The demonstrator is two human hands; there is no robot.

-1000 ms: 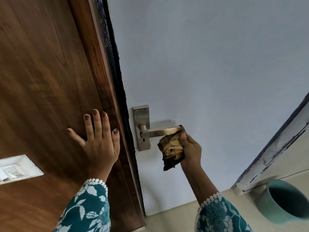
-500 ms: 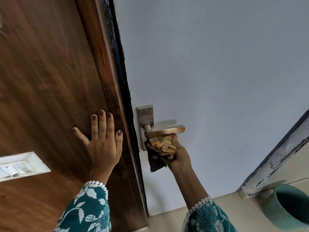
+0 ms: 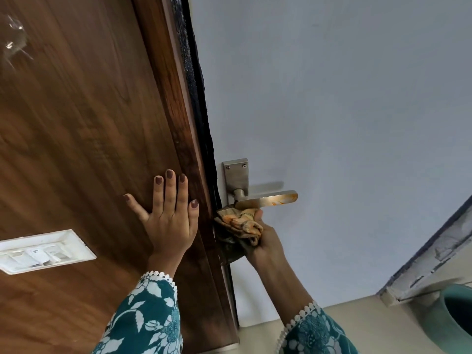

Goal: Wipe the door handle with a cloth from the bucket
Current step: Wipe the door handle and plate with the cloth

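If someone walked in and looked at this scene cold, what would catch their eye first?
Probably the right hand pressing a bunched orange-patterned cloth under the base of the metal door handle, near the centre of the view. Next, the left hand spread flat on the dark wooden panel to the left. A teal bucket sits at the bottom right corner.

Single head-worn wide-angle view, close to the door (image 3: 344, 111), tilted down, floor (image 3: 357, 328) at 5 o'clock
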